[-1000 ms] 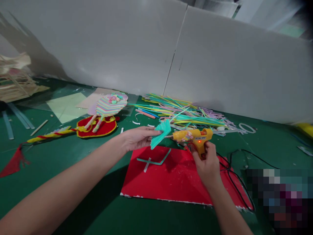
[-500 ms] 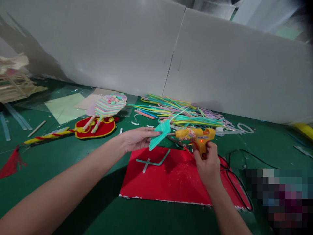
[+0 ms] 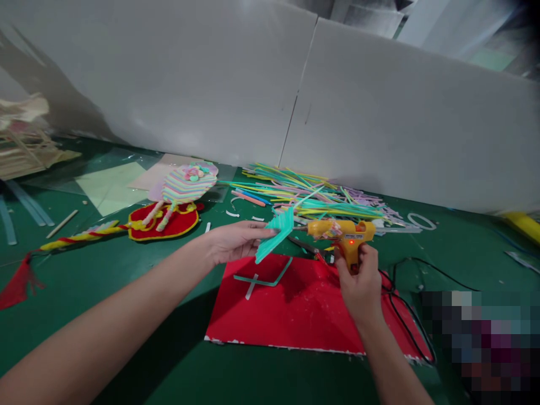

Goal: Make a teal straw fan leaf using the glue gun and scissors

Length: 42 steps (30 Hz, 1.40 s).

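Note:
My left hand point(image 3: 238, 241) pinches a turquoise ribbed piece point(image 3: 279, 233) made of bent strips, holding it up over the red board point(image 3: 287, 320). One loose strip end sticks out from its upper right. My right hand point(image 3: 360, 281) is wrapped around the grip of a yellow glue gun point(image 3: 343, 229) with a lit red light. The nozzle points left at the turquoise piece, close to its right edge; whether they touch I cannot tell. On the board lie a bent green strip point(image 3: 276, 277) and a short white strip point(image 3: 252, 287).
A pile of coloured pipe cleaners point(image 3: 312, 194) lies along the white partition point(image 3: 189, 79). Dark-handled scissors point(image 3: 306, 246) rest behind the board. A black cord point(image 3: 394, 292) loops at right. Left are a striped ornament point(image 3: 189, 183), a red tassel point(image 3: 19, 284) and paper sheets point(image 3: 113, 185).
The glue gun has shifted slightly right, its nozzle drawing a little away from the turquoise piece. My left hand keeps its hold, almost still.

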Motion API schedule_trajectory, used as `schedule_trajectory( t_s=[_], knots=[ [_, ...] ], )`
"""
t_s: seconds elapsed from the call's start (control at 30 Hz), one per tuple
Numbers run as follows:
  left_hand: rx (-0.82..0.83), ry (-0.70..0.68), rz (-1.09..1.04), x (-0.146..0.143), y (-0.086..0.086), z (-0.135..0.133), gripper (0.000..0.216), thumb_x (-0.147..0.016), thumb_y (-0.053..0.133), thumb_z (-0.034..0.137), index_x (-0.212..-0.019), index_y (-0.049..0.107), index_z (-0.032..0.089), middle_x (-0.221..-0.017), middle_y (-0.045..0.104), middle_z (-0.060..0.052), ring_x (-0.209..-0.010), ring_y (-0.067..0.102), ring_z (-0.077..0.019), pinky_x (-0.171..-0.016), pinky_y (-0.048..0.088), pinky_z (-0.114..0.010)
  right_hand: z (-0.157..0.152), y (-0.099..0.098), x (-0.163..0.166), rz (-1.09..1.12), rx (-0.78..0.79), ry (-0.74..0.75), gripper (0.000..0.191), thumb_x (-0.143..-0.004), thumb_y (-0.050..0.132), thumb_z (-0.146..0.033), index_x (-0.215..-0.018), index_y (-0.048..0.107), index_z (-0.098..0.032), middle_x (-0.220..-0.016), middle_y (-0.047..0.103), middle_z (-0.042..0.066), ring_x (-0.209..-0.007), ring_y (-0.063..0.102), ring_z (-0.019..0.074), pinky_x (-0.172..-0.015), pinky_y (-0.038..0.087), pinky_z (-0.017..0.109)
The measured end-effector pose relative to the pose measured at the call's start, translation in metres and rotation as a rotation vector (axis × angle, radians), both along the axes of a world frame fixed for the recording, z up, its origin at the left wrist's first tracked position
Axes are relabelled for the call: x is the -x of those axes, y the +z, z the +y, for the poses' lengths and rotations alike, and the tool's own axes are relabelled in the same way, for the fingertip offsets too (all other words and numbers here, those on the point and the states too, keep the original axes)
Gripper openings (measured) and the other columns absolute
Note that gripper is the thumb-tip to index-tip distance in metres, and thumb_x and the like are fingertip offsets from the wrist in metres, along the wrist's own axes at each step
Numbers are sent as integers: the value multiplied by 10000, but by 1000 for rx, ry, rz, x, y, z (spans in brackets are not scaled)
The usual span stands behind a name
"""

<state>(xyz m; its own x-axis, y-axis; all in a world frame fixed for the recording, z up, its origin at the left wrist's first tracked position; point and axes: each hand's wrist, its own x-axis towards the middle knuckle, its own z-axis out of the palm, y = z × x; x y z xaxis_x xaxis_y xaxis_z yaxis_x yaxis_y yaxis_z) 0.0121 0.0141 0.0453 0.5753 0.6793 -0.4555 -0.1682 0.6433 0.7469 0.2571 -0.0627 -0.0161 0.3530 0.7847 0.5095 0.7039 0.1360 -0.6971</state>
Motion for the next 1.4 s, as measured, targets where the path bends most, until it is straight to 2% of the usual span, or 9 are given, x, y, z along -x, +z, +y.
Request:
schedule_trajectory(
  t_s=[0.2,0.47,1.27,1.4],
  knots=[
    [-13,-16,12,0,0,-1,100,-813,633,65,-874,702,104,-746,721,-23,-587,647,-63,-553,508,-136,1,0,-1,6,-13,8,335,-791,554,-393,-1032,451,-186,-890,549,59,-729,545,189,-608,456,314],
    [-22,-46,-1,1,-3,-1,138,-714,745,109,-847,710,114,-726,719,-8,-577,641,-66,-554,516,-147,0,0,0,45,-5,31,330,-804,541,-363,-1062,439,-184,-910,548,60,-754,548,185,-631,466,311],
    [-28,-94,-51,1,1,-6,171,-667,785,119,-820,710,110,-751,720,-23,-622,656,-77,-597,533,-141,2,-1,-2,39,9,2,349,-807,513,-373,-1085,430,-179,-951,548,82,-782,547,204,-663,465,346],
    [-30,-109,-60,0,2,-6,157,-645,802,129,-768,705,114,-726,713,-14,-613,651,-73,-600,530,-140,2,0,-2,25,18,3,342,-813,507,-388,-1078,437,-183,-955,546,81,-801,546,209,-682,464,351]
  ],
)
